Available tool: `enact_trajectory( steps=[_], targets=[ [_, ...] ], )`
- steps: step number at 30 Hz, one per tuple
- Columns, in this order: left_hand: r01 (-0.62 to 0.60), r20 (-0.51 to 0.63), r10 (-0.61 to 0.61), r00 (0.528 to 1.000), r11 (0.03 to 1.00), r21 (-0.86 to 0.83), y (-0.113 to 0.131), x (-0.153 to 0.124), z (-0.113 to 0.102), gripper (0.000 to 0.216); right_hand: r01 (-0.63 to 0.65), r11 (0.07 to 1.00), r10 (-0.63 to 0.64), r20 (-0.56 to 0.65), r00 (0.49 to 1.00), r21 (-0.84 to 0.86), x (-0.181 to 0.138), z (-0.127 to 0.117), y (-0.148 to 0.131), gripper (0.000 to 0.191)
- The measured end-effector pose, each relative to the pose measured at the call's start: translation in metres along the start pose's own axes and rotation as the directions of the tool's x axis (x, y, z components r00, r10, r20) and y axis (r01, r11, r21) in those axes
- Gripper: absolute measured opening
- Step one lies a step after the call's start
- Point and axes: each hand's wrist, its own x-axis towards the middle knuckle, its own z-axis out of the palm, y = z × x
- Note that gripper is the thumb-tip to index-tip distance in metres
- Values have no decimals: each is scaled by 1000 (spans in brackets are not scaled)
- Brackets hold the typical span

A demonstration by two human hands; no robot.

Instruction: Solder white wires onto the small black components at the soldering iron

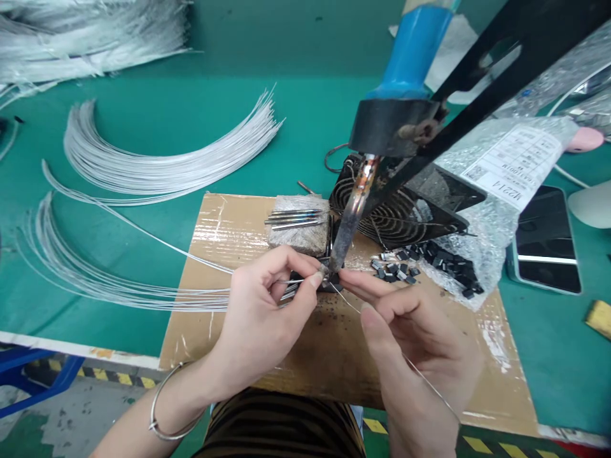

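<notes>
My left hand (pixel 267 318) pinches the end of a thin white wire (pixel 191 256) between thumb and fingers, right at the tip of a soldering iron (pixel 352 219). The iron has a blue handle and is clamped pointing down on a black bracket (pixel 458 127). My right hand (pixel 424 343) is closed on a thin strand of solder wire (pixel 432 385), whose front end reaches toward the iron's tip. Fingertips partly hide the wire end and any small part held there. More white wires (pixel 200 299) run behind my left hand.
A cardboard sheet (pixel 210 343) covers the green table (pixel 305 114). Around the iron lie a block with metal rods (pixel 298 219), a black fan (pixel 396 210) and small black connectors (pixel 396 270). A wire bundle (pixel 162 168) lies left; a bubble-wrap bag (pixel 482 222) and phone (pixel 544 238) lie right.
</notes>
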Motion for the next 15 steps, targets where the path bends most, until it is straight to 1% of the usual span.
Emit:
enact_trajectory(
  steps=[6,12,15],
  targets=[
    [0,4,0,1000,1000,5,-2,-1,-1,11,9,999,-8,1,1000,-34,-1,0,1,23],
    [-8,6,7,1000,1000,3,-4,-1,-1,11,-16,1000,16,-25,1000,-12,-1,3,-2,23],
    [-8,8,8,1000,1000,6,-3,-1,-1,11,-8,1000,8,-30,1000,-7,-2,3,-2,23]
  ],
)
